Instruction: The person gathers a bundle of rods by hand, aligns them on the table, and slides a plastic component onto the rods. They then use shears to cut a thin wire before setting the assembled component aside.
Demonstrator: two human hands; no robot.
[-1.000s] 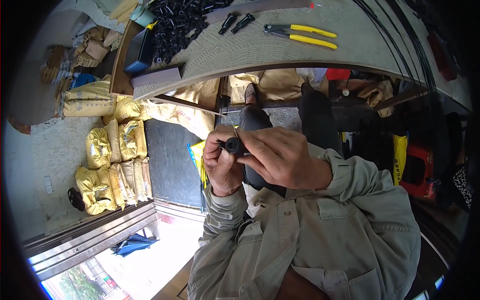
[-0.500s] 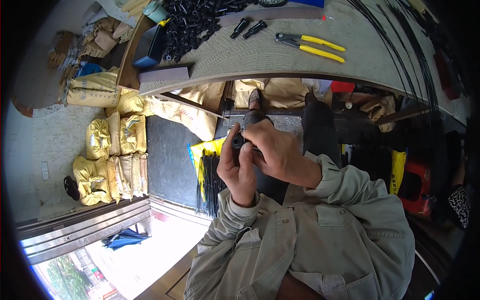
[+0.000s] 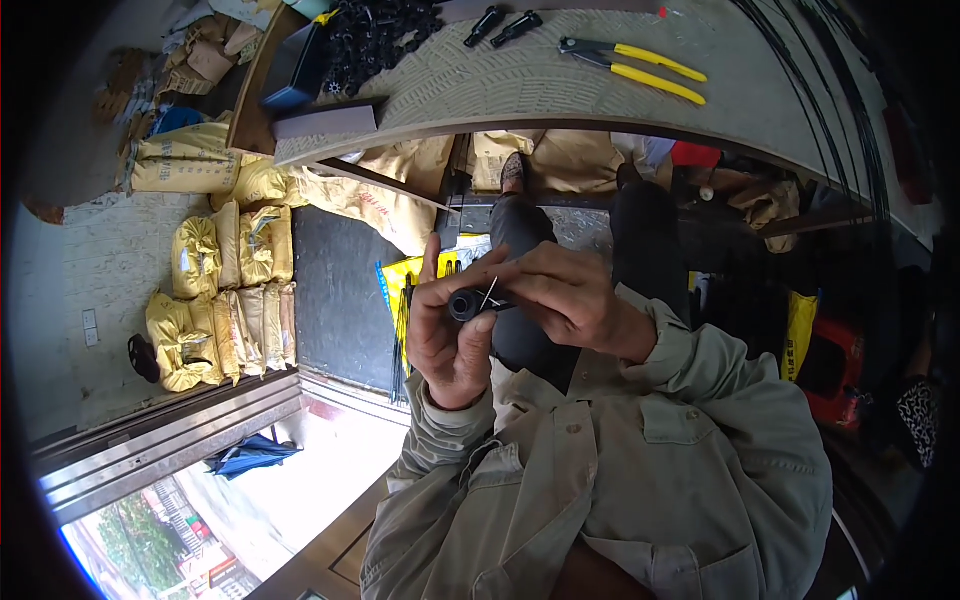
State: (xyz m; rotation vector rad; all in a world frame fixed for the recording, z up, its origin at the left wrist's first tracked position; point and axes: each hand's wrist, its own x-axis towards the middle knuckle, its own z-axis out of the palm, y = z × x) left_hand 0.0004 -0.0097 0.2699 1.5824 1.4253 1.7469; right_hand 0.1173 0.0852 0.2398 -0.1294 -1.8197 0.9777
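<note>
In front of my lap, my left hand [image 3: 448, 345] grips a short black cylindrical part [image 3: 464, 305] between thumb and fingers, with its round hollow end facing up toward me. One finger of that hand sticks up straight. A thin, shiny, wire-like piece [image 3: 489, 292] stands slanted beside the part's end. My right hand [image 3: 570, 298] is closed at the other end of the black part, its fingers meeting those of the left hand. Those fingers hide much of the part and where the thin piece leads.
On the bench [image 3: 450, 95] ahead lie yellow-handled cutting pliers [image 3: 655, 75], two black cylindrical fittings [image 3: 516, 29] and a heap of small black parts [image 3: 375, 45]. Long black strands [image 3: 825, 90] hang over its right side. Yellow sacks [image 3: 195, 335] are stacked at left.
Both hands have shifted slightly; the left has moved a little left and raised a finger. More of the black part's hollow end shows, and the thin piece now leans. The bench sits higher in view.
</note>
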